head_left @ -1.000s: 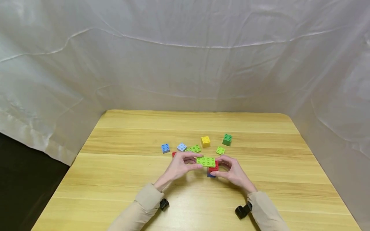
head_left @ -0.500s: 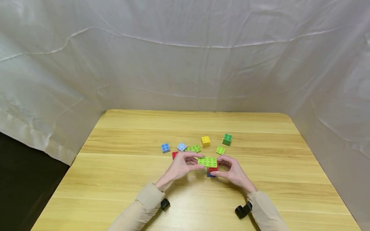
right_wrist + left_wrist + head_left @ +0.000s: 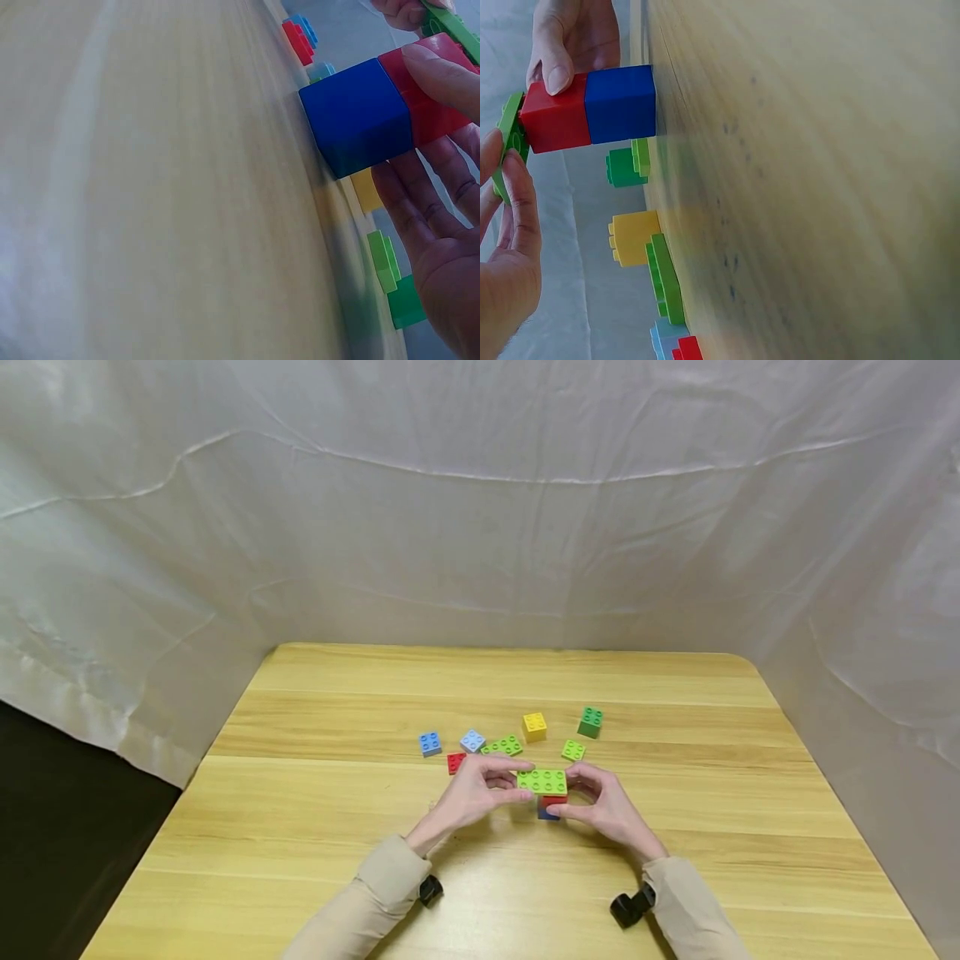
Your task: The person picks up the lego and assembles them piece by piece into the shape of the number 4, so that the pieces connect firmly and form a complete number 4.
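My left hand (image 3: 468, 793) pinches a long lime-green building plate (image 3: 542, 782) by its left end, thumb in front and fingers behind. The plate's right part lies over a red building brick (image 3: 555, 120), right at its studs in the left wrist view. Below the red brick is a blue brick (image 3: 621, 105), the two joined as an upright stack on the table. My right hand (image 3: 606, 807) grips the red brick from the right, its thumb (image 3: 435, 71) on the near face. From above, the plate covers most of the red brick.
Behind the hands on the wooden table (image 3: 337, 810) lie a blue brick (image 3: 430, 744), a light blue brick (image 3: 472, 741), a red brick (image 3: 456, 763), a second long lime plate (image 3: 502, 746), a yellow brick (image 3: 534, 727), a small lime plate (image 3: 573, 750) and a green brick (image 3: 590, 722).
My left hand has moved slightly right with the lime plate, which now covers more of the red brick. My right hand and the stack have stayed in place.
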Demonstrator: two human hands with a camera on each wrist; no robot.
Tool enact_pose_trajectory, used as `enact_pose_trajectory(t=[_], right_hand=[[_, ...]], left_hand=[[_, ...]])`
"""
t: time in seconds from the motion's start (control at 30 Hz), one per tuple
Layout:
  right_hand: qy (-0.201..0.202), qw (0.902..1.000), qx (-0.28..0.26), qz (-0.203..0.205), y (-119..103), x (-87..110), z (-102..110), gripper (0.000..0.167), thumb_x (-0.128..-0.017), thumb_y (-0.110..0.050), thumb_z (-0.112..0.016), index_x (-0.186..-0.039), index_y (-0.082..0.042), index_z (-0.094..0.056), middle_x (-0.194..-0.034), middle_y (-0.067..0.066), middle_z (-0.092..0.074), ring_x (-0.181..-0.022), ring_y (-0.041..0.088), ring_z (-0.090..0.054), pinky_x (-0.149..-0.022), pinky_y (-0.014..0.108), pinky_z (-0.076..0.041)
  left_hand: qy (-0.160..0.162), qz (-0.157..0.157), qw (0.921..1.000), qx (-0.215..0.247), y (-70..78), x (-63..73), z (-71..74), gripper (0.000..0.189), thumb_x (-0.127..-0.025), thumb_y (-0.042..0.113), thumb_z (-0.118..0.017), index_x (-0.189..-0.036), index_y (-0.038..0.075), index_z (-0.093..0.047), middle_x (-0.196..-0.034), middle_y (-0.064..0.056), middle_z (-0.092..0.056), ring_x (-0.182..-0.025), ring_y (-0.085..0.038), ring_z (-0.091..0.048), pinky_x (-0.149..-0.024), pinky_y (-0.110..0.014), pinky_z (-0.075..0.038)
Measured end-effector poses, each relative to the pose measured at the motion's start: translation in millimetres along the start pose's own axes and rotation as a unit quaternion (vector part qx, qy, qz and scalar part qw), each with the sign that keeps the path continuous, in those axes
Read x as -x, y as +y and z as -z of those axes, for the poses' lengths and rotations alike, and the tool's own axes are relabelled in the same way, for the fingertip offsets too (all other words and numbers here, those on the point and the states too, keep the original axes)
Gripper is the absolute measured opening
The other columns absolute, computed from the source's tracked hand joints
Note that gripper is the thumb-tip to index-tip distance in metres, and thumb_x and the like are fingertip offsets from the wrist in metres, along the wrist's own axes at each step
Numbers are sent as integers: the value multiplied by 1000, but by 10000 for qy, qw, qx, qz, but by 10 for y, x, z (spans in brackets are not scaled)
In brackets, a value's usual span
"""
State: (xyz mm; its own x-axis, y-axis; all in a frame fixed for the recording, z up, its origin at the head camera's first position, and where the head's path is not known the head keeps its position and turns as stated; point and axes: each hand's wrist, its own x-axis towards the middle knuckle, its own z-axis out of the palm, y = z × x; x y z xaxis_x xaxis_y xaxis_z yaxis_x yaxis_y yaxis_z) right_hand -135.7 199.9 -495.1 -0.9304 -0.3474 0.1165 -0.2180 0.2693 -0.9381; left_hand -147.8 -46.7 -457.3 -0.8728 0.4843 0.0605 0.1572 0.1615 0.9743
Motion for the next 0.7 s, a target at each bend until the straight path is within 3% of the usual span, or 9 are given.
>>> enact_pose_trajectory(t=[0.23,0.47,0.7], right_hand=[[-14,10000,-6,-20,12,-4,4,37,-81,-9,-83,-108,5,-64,-106,-12,-65,-101,6,-67,-96,15,-53],[-49,9999,93,48,19,-2,4,32,-82,-11,-83,-109,-6,-67,-109,1,-68,-103,6,-67,-98,16,-52],[-89,9969,-746,221,-11,25,36,43,-85,-1,-77,-125,4,-63,-121,-4,-66,-113,6,-65,-103,18,-51]], left_hand=[[-57,50,9999,-145,28,-4,-17,38,-84,7,-79,-121,1,-71,-123,-18,-68,-88,-6,-65,-82,-16,-58],[-39,111,9994,-330,50,2,-25,37,-85,9,-79,-121,3,-72,-121,-16,-69,-88,-8,-64,-81,-15,-57],[-101,54,9973,-719,84,1,-25,35,-87,12,-78,-121,4,-72,-117,-12,-70,-86,-7,-61,-79,-15,-56]])
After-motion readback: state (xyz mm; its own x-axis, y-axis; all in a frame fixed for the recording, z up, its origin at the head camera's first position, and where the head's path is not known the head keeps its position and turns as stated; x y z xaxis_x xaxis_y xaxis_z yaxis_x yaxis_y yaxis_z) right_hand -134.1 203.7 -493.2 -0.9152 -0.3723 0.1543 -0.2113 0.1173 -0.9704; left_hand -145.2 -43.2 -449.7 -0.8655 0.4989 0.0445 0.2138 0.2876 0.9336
